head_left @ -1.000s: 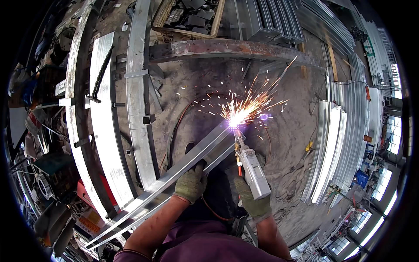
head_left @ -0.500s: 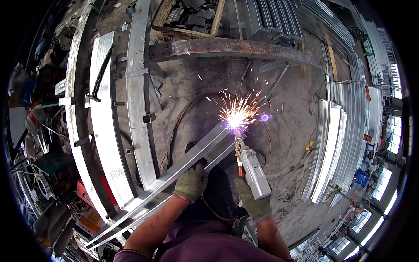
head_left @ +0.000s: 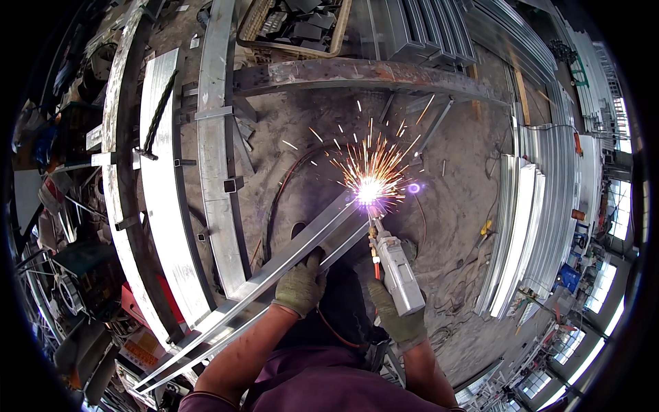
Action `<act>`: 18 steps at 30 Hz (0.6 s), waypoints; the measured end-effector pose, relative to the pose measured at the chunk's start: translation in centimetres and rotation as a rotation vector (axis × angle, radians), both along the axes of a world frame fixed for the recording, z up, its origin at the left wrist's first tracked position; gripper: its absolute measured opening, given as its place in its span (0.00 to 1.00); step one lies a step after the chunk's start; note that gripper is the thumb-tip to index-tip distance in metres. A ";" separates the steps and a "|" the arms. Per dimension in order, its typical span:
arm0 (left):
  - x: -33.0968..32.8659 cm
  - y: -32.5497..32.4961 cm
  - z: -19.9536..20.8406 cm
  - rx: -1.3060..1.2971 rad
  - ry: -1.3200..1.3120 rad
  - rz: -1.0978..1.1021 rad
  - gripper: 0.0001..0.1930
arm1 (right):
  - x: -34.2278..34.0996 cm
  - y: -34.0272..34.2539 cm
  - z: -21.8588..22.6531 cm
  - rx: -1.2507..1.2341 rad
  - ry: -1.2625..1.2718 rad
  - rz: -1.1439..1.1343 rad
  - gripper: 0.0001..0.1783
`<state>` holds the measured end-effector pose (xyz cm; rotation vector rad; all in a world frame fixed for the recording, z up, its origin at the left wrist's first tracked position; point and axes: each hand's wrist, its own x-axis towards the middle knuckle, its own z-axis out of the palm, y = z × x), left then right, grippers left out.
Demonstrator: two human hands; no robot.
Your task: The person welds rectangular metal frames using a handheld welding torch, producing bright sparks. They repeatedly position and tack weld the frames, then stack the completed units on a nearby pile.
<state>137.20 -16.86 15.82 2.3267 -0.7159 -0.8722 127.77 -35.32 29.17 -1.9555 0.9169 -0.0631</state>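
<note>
A silvery metal channel (head_left: 274, 271) slants from the lower left up to the middle. In an olive work glove, my left hand (head_left: 301, 288) is closed round its edge, about midway along. My right hand (head_left: 400, 317), gloved alike, grips a boxy grey handheld welding or cutting torch (head_left: 398, 271) with a red hose fitting. The torch's nozzle is at the channel's far end. A white-violet glare there throws orange sparks (head_left: 374, 168) and hides the exact contact point.
Long steel beams (head_left: 223, 151) run along the left, one bearing a black twisted rod (head_left: 161, 113). A rusty crossbeam (head_left: 371, 74) spans the far side, before a crate (head_left: 336, 41) of metal offcuts. Stacked silvery profiles (head_left: 508, 233) lie right. A dark hose (head_left: 273, 213) curves over the floor.
The sparks now fan out wider and higher, and the glare has shifted very slightly left. Both hands, the channel and the torch stay almost where they were.
</note>
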 end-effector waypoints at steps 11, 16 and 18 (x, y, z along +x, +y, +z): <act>0.1 0.0 -0.1 0.021 0.004 -0.006 0.26 | -0.2 0.4 0.2 0.053 0.082 -0.029 0.12; 0.2 0.0 -0.2 -0.022 0.005 0.025 0.25 | -0.3 0.9 0.1 -0.057 0.077 0.095 0.08; 0.6 -0.2 0.0 -0.045 0.002 0.043 0.24 | -1.9 0.6 0.8 -0.184 0.175 0.252 0.07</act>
